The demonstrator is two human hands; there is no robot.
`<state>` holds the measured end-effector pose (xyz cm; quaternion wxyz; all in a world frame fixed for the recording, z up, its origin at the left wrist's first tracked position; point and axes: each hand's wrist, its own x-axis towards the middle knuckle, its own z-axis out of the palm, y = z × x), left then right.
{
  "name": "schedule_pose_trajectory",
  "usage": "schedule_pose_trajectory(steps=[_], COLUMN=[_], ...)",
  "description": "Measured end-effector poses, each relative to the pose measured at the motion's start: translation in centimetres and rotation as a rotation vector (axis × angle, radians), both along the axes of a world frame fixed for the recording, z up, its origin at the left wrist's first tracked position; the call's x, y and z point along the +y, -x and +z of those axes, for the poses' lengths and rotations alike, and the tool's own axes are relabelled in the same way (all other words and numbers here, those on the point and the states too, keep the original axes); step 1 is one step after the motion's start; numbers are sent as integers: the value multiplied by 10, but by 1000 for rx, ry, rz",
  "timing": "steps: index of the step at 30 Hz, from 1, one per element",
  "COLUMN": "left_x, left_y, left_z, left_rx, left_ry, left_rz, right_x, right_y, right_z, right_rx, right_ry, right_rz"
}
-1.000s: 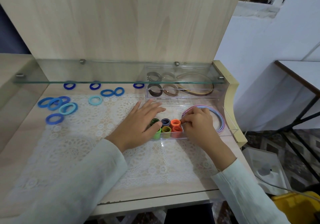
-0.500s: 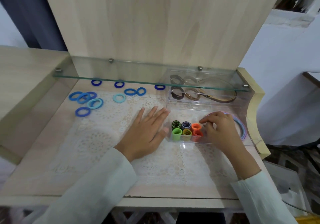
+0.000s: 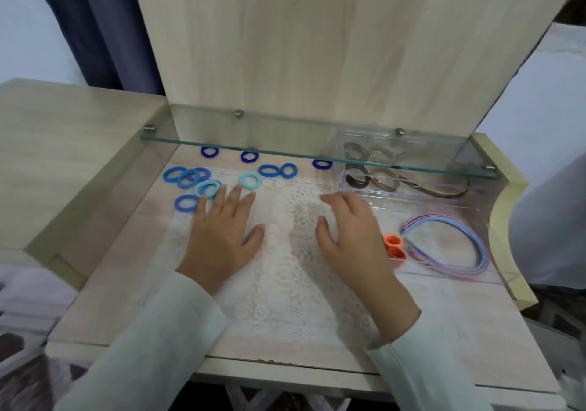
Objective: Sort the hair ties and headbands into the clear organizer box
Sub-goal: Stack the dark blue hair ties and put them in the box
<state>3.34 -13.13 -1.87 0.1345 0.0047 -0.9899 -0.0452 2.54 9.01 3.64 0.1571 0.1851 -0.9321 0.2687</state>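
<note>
looking down on a wooden desk (image 3: 111, 268) covered by a white lace mat (image 3: 285, 283). showing the left hand (image 3: 222, 236) lying palm down on the mat, fingers straight and spread wide, gripping nothing, tips reaching just beside a cluster of loose blue hair ties (image 3: 187, 177) at the mat's far-left corner. showing the right hand (image 3: 352, 239) hanging over the mat's middle, fingers loosely curved and slightly apart, holding nothing, outer edge overlapping the left side of the clear organizer box (image 3: 412, 193). showing the box sitting at the desk's right, partly under a glass shelf (image 3: 317, 153): brown hair ties (image 3: 358, 179) and a brown headband (image 3: 444, 190) lying in the rear compartments, orange hair ties (image 3: 394, 245) standing in a front compartment just beside the right hand, pastel headbands (image 3: 459, 245) curving through the front-right compartment. showing further blue ties scattered along the desk below the shelf edge.
</note>
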Motion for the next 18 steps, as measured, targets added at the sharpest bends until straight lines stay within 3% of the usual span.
schedule_pose_trajectory(steps=[9, 18], left_x=[-23, -37], left_y=[-4, 9], left_z=[-2, 0], left_rx=[24, 57], left_ry=[-32, -75], left_rz=[78, 143], right_x=[-54, -78], right_y=[2, 21], right_z=[-24, -36], right_rx=[-146, -242], right_ry=[-338, -368], right_rz=[76, 73])
